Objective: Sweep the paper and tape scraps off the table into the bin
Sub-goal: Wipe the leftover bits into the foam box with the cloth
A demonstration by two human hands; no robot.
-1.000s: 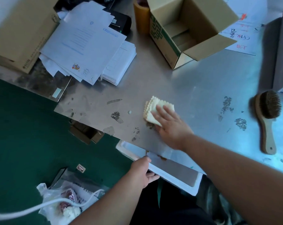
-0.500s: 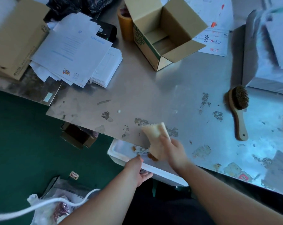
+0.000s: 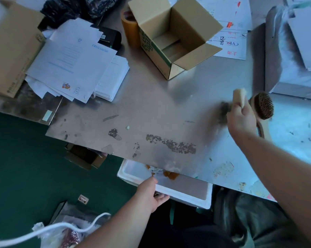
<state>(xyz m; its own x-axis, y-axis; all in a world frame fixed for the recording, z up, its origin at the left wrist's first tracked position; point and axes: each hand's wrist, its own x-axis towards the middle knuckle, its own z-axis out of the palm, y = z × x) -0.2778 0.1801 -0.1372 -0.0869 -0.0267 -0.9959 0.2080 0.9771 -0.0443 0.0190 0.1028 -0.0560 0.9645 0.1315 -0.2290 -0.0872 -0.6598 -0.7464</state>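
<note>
grips a folded cloth point(image 3: 239, 97) in the right hand point(image 3: 240, 120), right of centre in the frame, fingers curled round its lower part, pale upper end poking out above the knuckles. blurred, so cannot tell whether touching the table point(image 3: 169, 97) or just above it. just beside the cloth on its right, a brush point(image 3: 262, 108), bristles up, handle running down behind the wrist.

holds the bin point(image 3: 187, 196) with the left hand point(image 3: 149, 195) at lower centre, thumb over the near rim, fingers tucked beneath it. white bin, pushed partly under the table's near edge and half hidden by it. inside, right against that edge, orange and white scraps point(image 3: 169, 173), just beyond the thumb.

on the table between the two hands, a long patch of grey residue point(image 3: 170, 144). further left, a smaller patch and one white fleck point(image 3: 127, 127), well apart from both hands.

at upper centre, an open box point(image 3: 170, 38) with a tape roll point(image 3: 128, 31) just behind its left side. at upper left, a spread stack of papers point(image 3: 74, 63). at lower left, green floor point(image 3: 26, 167).
</note>
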